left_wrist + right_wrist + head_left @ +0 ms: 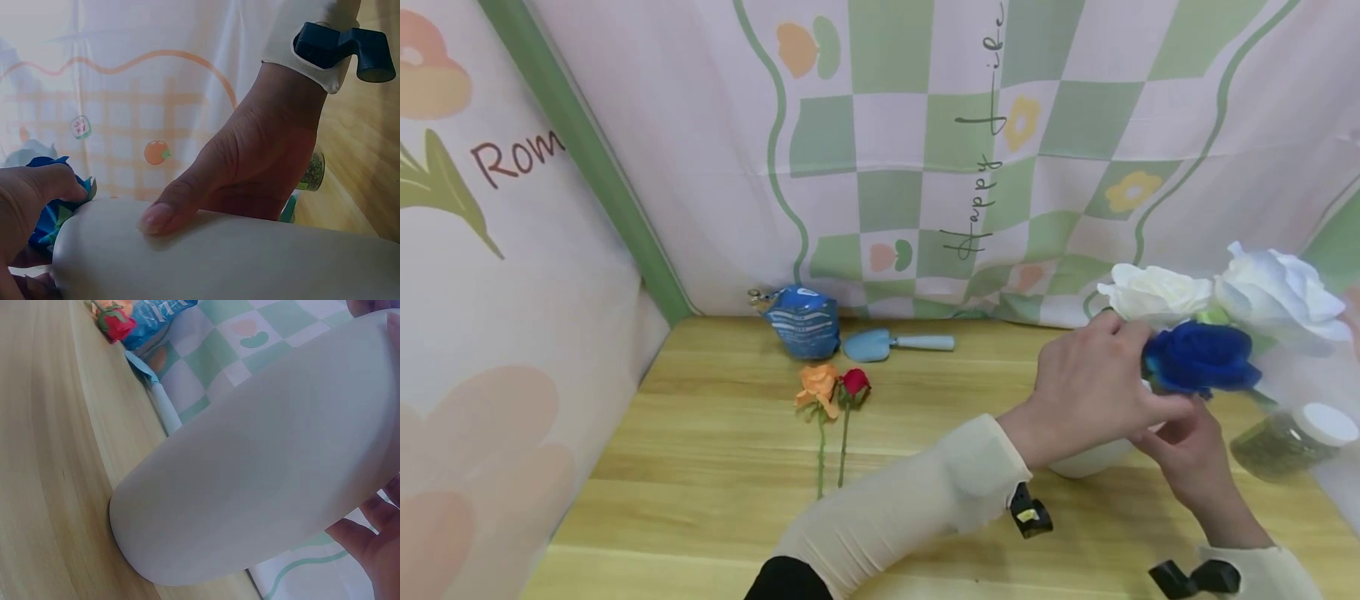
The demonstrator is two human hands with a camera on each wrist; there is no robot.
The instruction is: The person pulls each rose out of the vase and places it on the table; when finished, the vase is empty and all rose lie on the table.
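A white vase [1090, 461] has its base at the wooden table in the right wrist view. My right hand [1195, 458] grips it near the top, and in the left wrist view the thumb [159, 215] lies along its smooth wall [219, 256]. At the vase's mouth, my left hand [1093, 392] holds a blue rose [1202, 357] just below the bloom, thumb and fingers curled about it. Two white roses, one nearer [1157, 292] and one farther right [1281, 296], rise behind the blue bloom. Their stems are hidden by the hands and flowers.
An orange flower [817, 387] and a red rose [854, 385] lie left of the hands on the table [700, 467]. Behind them are a blue bag [805, 323] and a small light-blue trowel [868, 345]. A white-lidded jar [1273, 446] is at the right.
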